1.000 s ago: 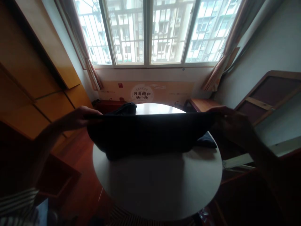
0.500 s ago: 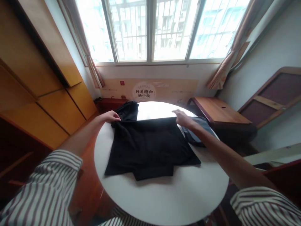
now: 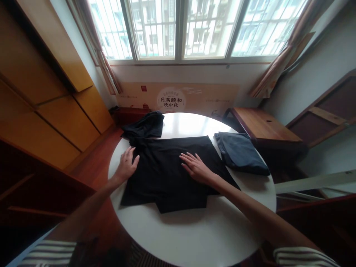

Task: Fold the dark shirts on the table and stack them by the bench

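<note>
A black garment (image 3: 172, 178), seemingly a T-shirt, lies spread and folded over on a round white table (image 3: 191, 237), its straight folded edge toward the window. My right hand (image 3: 196, 167) rests with fingers outstretched on the middle right of the cloth. At the cloth's left edge is my left hand (image 3: 128, 163), its fingers apart and nothing gripped. Behind it, at the table's far left, lies a crumpled dark garment (image 3: 146, 125), touching or nearly touching the black one. A folded dark blue-grey garment (image 3: 241, 152) lies at the right edge of the table.
A wooden desk (image 3: 265, 124) stands beyond the table at the right. Yellow cabinets (image 3: 63, 122) line the left wall. Below the barred window (image 3: 178, 29) a printed banner (image 3: 178, 97) covers the wall. A framed wooden panel (image 3: 325, 111) leans at the right.
Both hands have let go of the far edge of the black garment and come nearer. My right hand has moved left onto the cloth. The view has tipped down slightly.
</note>
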A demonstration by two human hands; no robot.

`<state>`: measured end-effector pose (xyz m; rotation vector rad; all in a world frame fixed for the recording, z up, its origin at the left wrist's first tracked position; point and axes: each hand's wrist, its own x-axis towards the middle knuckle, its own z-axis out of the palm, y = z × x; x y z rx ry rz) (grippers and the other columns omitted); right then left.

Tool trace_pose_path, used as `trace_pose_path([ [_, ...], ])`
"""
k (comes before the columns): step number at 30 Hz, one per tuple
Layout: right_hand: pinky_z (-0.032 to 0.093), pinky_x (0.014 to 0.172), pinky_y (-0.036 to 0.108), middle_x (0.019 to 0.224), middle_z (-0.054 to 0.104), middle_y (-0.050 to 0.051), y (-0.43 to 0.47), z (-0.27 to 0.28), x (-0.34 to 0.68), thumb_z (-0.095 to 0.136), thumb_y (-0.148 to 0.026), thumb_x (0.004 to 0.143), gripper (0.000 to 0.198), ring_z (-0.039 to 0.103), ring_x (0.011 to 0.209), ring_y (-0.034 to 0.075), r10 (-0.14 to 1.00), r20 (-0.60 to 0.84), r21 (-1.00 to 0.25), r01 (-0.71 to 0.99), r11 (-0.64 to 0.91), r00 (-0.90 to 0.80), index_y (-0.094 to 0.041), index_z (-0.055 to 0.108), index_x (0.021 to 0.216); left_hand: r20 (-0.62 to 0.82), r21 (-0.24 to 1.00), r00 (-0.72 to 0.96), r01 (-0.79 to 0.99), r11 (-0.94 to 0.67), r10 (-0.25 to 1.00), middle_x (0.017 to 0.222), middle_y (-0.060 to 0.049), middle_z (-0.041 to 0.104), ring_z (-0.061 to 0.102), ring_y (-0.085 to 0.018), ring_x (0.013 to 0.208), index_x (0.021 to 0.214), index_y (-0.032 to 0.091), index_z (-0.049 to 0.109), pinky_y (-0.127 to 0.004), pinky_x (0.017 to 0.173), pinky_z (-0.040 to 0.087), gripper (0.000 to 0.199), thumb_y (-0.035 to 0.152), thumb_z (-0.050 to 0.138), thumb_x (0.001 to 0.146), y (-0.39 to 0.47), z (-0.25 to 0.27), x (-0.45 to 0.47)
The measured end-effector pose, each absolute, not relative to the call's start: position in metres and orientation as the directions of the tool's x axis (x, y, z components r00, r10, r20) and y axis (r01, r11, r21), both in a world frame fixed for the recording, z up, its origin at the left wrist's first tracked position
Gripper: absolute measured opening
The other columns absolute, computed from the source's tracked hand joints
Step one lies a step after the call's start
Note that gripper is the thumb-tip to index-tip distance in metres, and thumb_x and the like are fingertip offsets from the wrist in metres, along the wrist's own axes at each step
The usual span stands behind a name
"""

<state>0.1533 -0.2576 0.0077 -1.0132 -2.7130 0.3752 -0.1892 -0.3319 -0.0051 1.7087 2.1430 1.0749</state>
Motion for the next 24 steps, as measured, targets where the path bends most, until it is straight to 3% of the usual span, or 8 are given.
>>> trace_pose_path([
  [3, 0.026, 0.117, 0.051, 0.151, 0.044, 0.009, -0.295, 0.028, 0.148, 0.038, -0.043, 0.101, 0.049, 0.039, 0.14, 0.025, 0.581, 0.174, -0.38, 0.49, 0.785, -0.795, -0.022, 0.047, 0.144, -0.021, 0.898, -0.509, 0.369, 0.24, 0.861, 0.125, -0.019, 0.058, 0.066, -0.024, 0.1, 0.134, 0.014, 0.046, -0.038, 0.085, 0.055, 0.06, 0.037, 0.068, 0.083, -0.336, -0.002, -0.21],
  [5, 0.023, 0.118, 0.052, 0.154, 0.04, 0.007, -0.323, 0.031, 0.142, 0.041, -0.049, 0.099, 0.053, 0.035, 0.142, 0.026, 0.452, 0.181, -0.375, 0.364, 0.853, -0.873, -0.026, 0.043, 0.147, -0.185, 0.939, -0.497, 0.166, 0.302, 0.848, 0.105, -0.013, 0.065, 0.068, -0.017, 0.08, 0.131, 0.012, 0.047, -0.029, 0.071, 0.056, 0.065, 0.037, 0.076, 0.078, -0.333, 0.006, -0.215],
  [7, 0.018, 0.116, 0.06, 0.158, 0.033, 0.005, -0.345, 0.025, 0.137, 0.041, -0.052, 0.099, 0.056, 0.025, 0.146, 0.03, 0.377, 0.14, -0.362, 0.307, 0.88, -0.916, -0.03, 0.037, 0.15, -0.28, 0.926, -0.417, 0.121, 0.359, 0.864, 0.084, -0.006, 0.066, 0.064, -0.014, 0.066, 0.12, 0.009, 0.055, -0.023, 0.06, 0.05, 0.066, 0.039, 0.083, 0.069, -0.327, 0.015, -0.214],
  [10, 0.012, 0.114, 0.067, 0.161, 0.025, 0.004, -0.357, 0.01, 0.132, 0.04, -0.051, 0.1, 0.055, 0.016, 0.148, 0.033, 0.387, 0.072, -0.36, 0.337, 0.87, -0.919, -0.034, 0.033, 0.152, -0.348, 0.886, -0.237, 0.234, 0.401, 0.907, 0.065, 0.0, 0.062, 0.06, -0.014, 0.058, 0.1, 0.01, 0.065, -0.021, 0.05, 0.043, 0.06, 0.042, 0.09, 0.056, -0.319, 0.026, -0.208],
  [12, 0.009, 0.114, 0.067, 0.161, 0.024, 0.004, -0.356, 0.004, 0.132, 0.039, -0.051, 0.1, 0.055, 0.014, 0.149, 0.033, 0.39, 0.056, -0.378, 0.342, 0.86, -0.919, -0.034, 0.033, 0.152, -0.345, 0.877, -0.127, 0.311, 0.367, 0.93, 0.07, -0.002, 0.067, 0.064, -0.018, 0.064, 0.102, 0.012, 0.066, -0.022, 0.052, 0.046, 0.061, 0.043, 0.09, 0.055, -0.319, 0.029, -0.204],
  [16, 0.008, 0.116, 0.064, 0.158, 0.032, 0.004, -0.348, 0.009, 0.135, 0.035, -0.05, 0.101, 0.052, 0.021, 0.148, 0.029, 0.413, 0.072, -0.514, 0.321, 0.795, -0.908, -0.034, 0.035, 0.15, -0.287, 0.882, -0.052, 0.375, 0.285, 0.957, 0.097, -0.009, 0.073, 0.069, -0.026, 0.086, 0.133, 0.016, 0.052, -0.031, 0.071, 0.055, 0.086, 0.041, 0.088, 0.059, -0.329, 0.028, -0.201],
  [21, 0.035, 0.112, 0.043, 0.143, 0.054, 0.008, -0.313, 0.033, 0.13, 0.03, -0.049, 0.102, 0.05, 0.051, 0.13, 0.022, 0.642, 0.175, -0.843, 0.223, 0.49, -0.747, -0.025, 0.049, 0.142, -0.138, 0.98, 0.042, 0.15, 0.13, 0.99, 0.117, -0.014, 0.068, 0.067, -0.029, 0.102, 0.144, 0.018, 0.038, -0.038, 0.087, 0.055, 0.088, 0.041, 0.08, 0.07, -0.33, 0.048, -0.17],
  [24, 0.048, 0.099, 0.038, 0.142, 0.055, 0.006, -0.275, 0.063, 0.123, 0.031, -0.055, 0.1, 0.052, 0.06, 0.119, 0.021, 0.761, 0.063, -0.963, 0.16, 0.216, -0.646, -0.028, 0.048, 0.141, 0.03, 0.999, 0.035, 0.038, -0.032, 0.999, 0.119, -0.013, 0.067, 0.066, -0.029, 0.105, 0.138, 0.017, 0.043, -0.038, 0.091, 0.054, 0.078, 0.039, 0.078, 0.072, -0.317, 0.069, -0.118],
])
